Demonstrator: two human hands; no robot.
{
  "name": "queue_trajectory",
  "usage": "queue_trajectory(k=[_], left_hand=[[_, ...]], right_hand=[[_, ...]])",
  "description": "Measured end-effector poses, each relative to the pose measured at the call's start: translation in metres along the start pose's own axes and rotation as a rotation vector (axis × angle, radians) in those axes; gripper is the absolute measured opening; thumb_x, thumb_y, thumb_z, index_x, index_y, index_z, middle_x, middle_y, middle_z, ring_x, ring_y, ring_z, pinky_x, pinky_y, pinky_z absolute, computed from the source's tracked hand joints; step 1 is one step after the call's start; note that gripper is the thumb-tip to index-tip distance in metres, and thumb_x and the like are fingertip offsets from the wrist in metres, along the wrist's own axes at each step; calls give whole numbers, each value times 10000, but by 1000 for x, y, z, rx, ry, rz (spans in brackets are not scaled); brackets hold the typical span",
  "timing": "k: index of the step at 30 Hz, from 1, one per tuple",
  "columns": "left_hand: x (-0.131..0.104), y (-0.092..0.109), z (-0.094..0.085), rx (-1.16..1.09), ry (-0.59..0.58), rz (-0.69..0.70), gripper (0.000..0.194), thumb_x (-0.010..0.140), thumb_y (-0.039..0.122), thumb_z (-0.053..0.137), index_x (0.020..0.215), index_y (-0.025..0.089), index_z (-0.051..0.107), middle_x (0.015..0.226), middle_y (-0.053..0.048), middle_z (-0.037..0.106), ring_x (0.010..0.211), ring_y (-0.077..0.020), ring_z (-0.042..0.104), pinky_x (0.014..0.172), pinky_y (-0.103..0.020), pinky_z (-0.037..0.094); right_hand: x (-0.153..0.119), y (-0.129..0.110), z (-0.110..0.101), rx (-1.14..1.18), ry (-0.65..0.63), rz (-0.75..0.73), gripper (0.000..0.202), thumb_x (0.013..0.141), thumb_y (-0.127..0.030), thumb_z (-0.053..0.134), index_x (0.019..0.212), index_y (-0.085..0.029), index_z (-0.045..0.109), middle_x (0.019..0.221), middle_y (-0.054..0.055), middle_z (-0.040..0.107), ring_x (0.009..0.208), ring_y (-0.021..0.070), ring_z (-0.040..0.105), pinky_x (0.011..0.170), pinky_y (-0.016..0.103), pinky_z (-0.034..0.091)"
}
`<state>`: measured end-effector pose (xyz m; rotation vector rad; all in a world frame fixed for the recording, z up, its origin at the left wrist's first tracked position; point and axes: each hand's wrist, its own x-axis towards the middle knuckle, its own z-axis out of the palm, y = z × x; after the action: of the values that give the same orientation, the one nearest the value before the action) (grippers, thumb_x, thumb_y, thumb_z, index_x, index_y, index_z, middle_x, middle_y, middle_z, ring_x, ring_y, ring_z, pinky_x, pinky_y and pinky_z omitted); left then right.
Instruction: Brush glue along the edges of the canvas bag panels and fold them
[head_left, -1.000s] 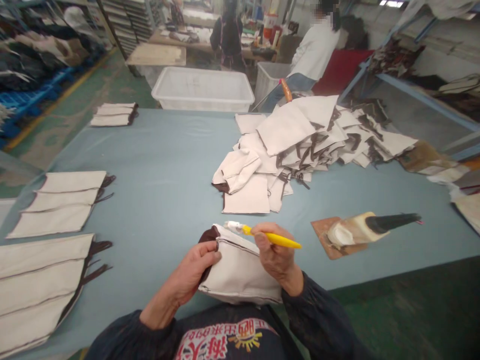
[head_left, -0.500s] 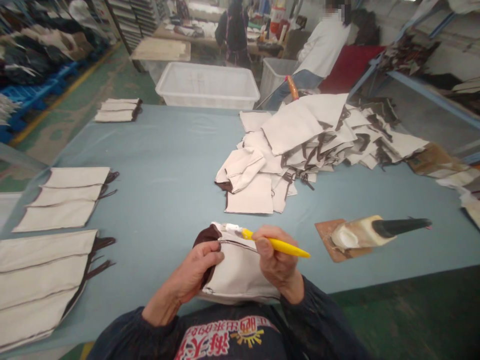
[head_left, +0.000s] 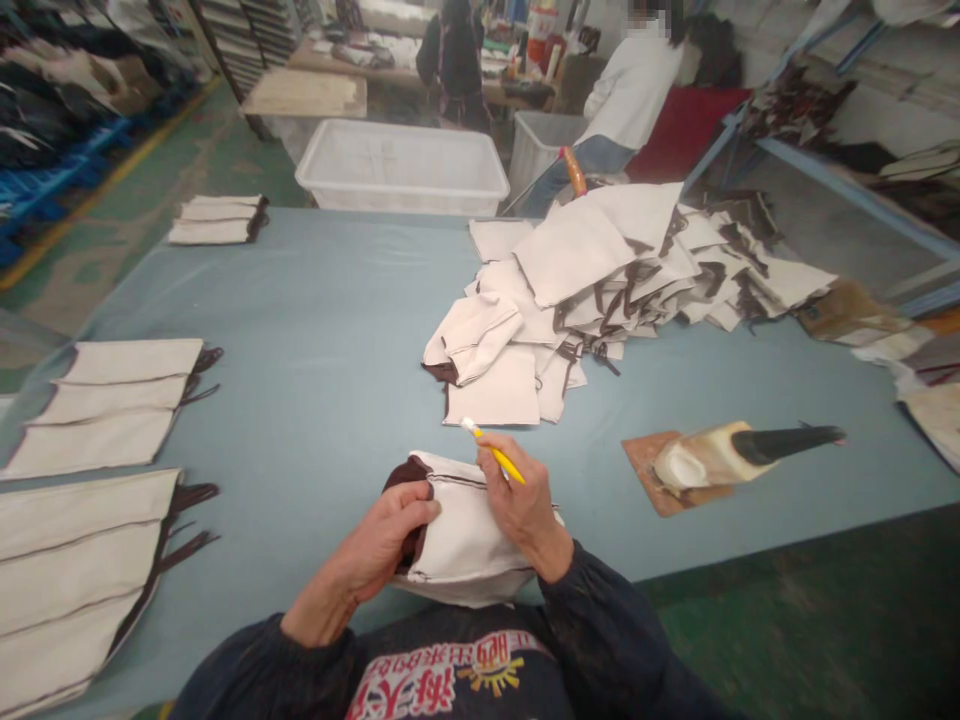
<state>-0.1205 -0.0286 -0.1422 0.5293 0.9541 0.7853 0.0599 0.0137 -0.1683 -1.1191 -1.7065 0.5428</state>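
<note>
In front of my body lies a cream fabric piece with a dark brown edge, folded or sewn like a pouch. My left hand pinches its brown-edged left side, thumb on top. My right hand is closed around a yellow-handled brush whose tip is white. The brush points up and left, its tip just beyond the far edge of the fabric piece. Right of my hands, a pale glue container with a black handle-like part stands on a brown board.
A heap of cream pieces with brown edges covers the table's back right. Flat stacks of similar pieces lie along the left. Beyond the blue-grey table stand a white plastic tub and a person in white.
My right hand has swung the brush from lying over the fabric's upper seam to pointing away past its far edge. My left hand keeps its hold. The view has shifted slightly.
</note>
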Motion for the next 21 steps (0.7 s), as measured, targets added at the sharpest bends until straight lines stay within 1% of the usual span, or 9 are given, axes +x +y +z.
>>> queue_trajectory(k=[2, 4, 7, 11, 14, 16, 18, 20, 21], left_hand=[[3, -1, -4, 2, 7, -1, 278, 677, 331, 872, 733, 159, 660, 615, 11, 681, 568, -122, 626, 567, -202, 493], [7, -3, -7, 18, 13, -10, 294, 679, 357, 871, 742, 151, 671, 615, 6, 680, 558, -120, 605, 550, -199, 469], [13, -5, -10, 93, 11, -4, 335, 717, 427, 845, 824, 135, 718, 671, -17, 705, 620, -145, 617, 599, -217, 478], [14, -3, -19, 345, 20, 111, 410, 872, 543, 691, 955, 148, 762, 854, -44, 753, 809, -203, 641, 745, -256, 492], [10, -7, -29, 534, -38, 124, 388, 870, 518, 697, 1028, 170, 764, 961, -48, 760, 918, -239, 643, 788, -265, 483], [9, -14, -34, 620, -65, 127, 338, 854, 473, 718, 995, 168, 754, 934, -43, 746, 904, -234, 633, 777, -261, 474], [10, -23, -36, 701, -50, 167, 266, 868, 428, 695, 877, 165, 730, 840, -25, 709, 820, -206, 598, 733, -249, 453], [12, -31, -35, 780, -41, 216, 246, 897, 382, 644, 786, 168, 691, 766, -7, 663, 750, -182, 554, 692, -241, 426], [13, -34, -34, 808, -44, 233, 241, 910, 358, 619, 772, 170, 680, 753, -4, 650, 738, -177, 544, 686, -240, 419]], right_hand=[[-9, 11, 3, -32, -67, 25, 260, 1054, -323, 465, 1063, -188, 686, 920, 68, 760, 808, 182, 715, 749, 270, 535], [-17, 20, 9, -35, -101, 46, 264, 1057, -315, 459, 1061, -186, 689, 947, 76, 762, 842, 189, 719, 764, 267, 528], [-20, 30, 15, -48, -74, 79, 292, 1063, -331, 443, 1050, -181, 694, 961, 82, 756, 858, 193, 713, 790, 271, 517], [-15, 46, 11, -65, -28, 121, 321, 1063, -367, 436, 1050, -178, 696, 986, 90, 754, 869, 198, 703, 802, 280, 507], [-11, 58, 4, -73, 7, 157, 335, 1052, -396, 444, 1039, -184, 702, 980, 87, 752, 855, 201, 693, 792, 285, 502], [-11, 66, 2, -71, 27, 183, 347, 1043, -415, 448, 1025, -185, 707, 970, 84, 752, 840, 203, 686, 785, 288, 497], [-11, 72, 3, -62, 45, 216, 342, 1025, -431, 472, 1016, -188, 713, 952, 75, 753, 814, 199, 679, 773, 286, 489], [-13, 76, 4, -43, 73, 260, 338, 1006, -448, 499, 1016, -189, 716, 876, 54, 744, 754, 188, 663, 752, 283, 481], [-13, 78, 4, -27, 94, 288, 344, 1000, -458, 503, 1008, -186, 714, 821, 41, 730, 715, 182, 649, 735, 283, 476]])
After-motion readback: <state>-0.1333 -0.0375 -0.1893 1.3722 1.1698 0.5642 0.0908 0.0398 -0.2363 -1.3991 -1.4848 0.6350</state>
